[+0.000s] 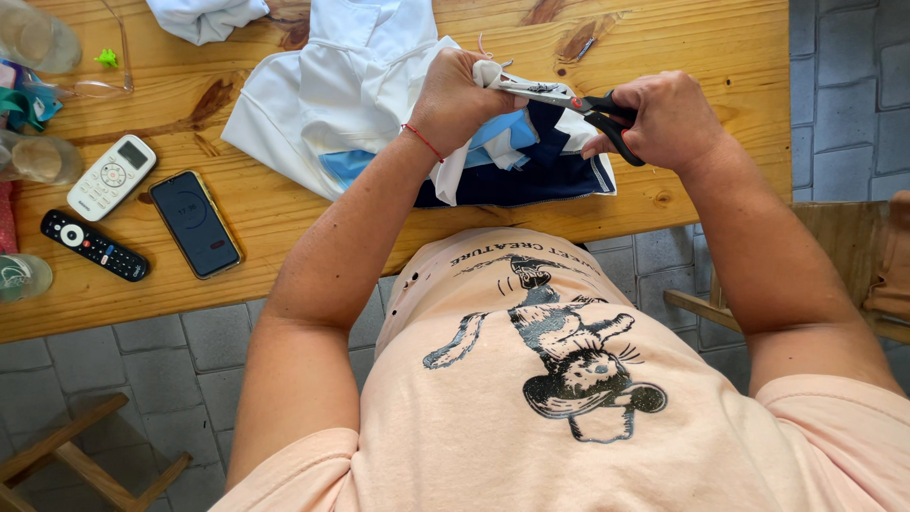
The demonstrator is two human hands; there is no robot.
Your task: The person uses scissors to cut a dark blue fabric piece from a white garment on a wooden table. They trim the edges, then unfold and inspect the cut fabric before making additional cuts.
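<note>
My left hand (455, 100) grips a fold of a white, light-blue and navy garment (351, 104) that lies on the wooden table (701, 47). My right hand (668, 118) holds black-handled scissors (569, 100), fingers through the loops. The metal blades point left and meet the pinched white cloth at my left fingertips. A thin red string circles my left wrist.
On the table's left lie a white remote (111, 176), a black remote (94, 245) and a dark phone (195, 223). Glasses and jars (38, 156) stand along the left edge. More white cloth (204, 17) lies at the top. A wooden chair (844, 256) stands right, a stool (76, 455) lower left.
</note>
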